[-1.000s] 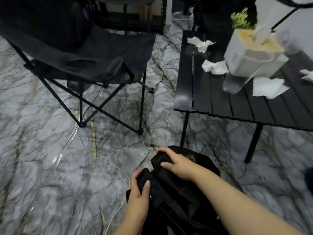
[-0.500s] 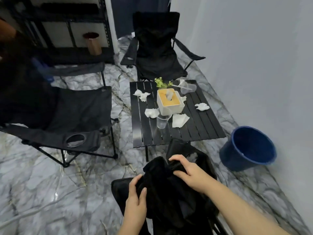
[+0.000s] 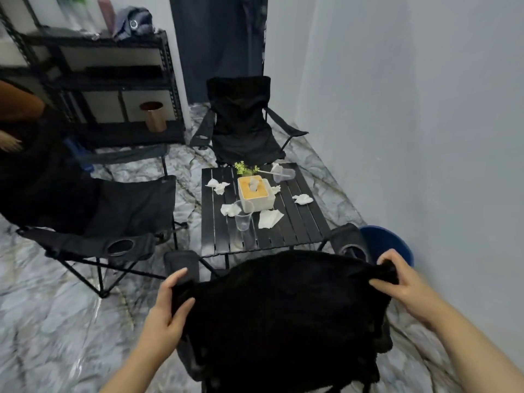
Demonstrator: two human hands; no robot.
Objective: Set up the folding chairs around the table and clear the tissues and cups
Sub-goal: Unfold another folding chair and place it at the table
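A black folding chair stands spread open in front of me, its back towards me. My left hand grips the backrest's left top corner and my right hand grips its right top corner. Beyond it is the black slatted table. On the table lie several crumpled white tissues, a white tissue box, an upright clear plastic cup and a tipped clear cup. One open black chair stands at the table's far end and another at its left.
A blue bucket sits on the marble floor by the white wall at right, partly hidden by the chair. A black metal shelf rack with a copper bin stands at the back left. A small green plant is on the table.
The chair was a bundled fold in my hands; now it is spread wide, my hands far apart on its backrest corners. The view has lifted to show the room.
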